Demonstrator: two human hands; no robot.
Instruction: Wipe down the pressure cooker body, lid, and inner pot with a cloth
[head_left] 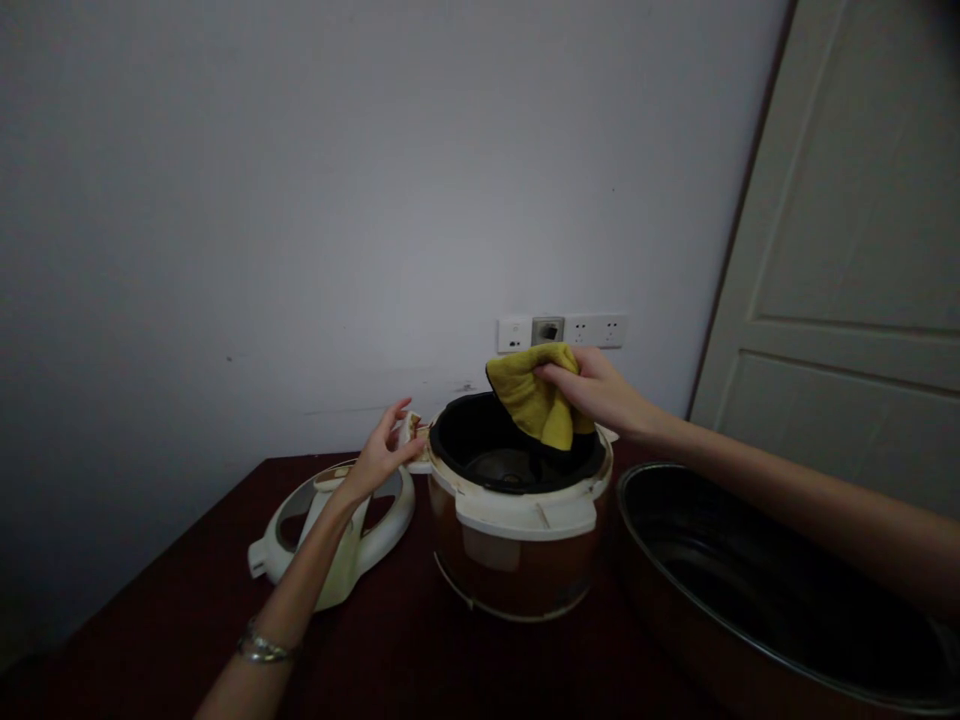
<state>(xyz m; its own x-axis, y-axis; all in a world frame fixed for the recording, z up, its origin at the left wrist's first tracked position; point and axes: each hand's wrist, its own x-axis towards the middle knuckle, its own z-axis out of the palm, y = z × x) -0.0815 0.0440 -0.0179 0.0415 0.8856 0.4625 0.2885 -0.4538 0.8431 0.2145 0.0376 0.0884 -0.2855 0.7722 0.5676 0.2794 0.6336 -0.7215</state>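
Note:
A round cooker (525,570) with a white rim and a dark inner pot stands upright and open on the dark red table. My right hand (592,385) grips a yellow cloth (532,390), which hangs over the back right part of the pot opening. At the cooker's left side, my left hand (384,450) has its fingers apart around the white side handle (409,430), touching or nearly touching it. Left of the cooker, partly behind my left forearm, lies a white lid (390,525).
To the right is a large dark oval pan (750,590) with a metal rim, under my right forearm. Behind the table (187,600) rises a pale wall with sockets (596,330). A white door (847,250) stands at the right.

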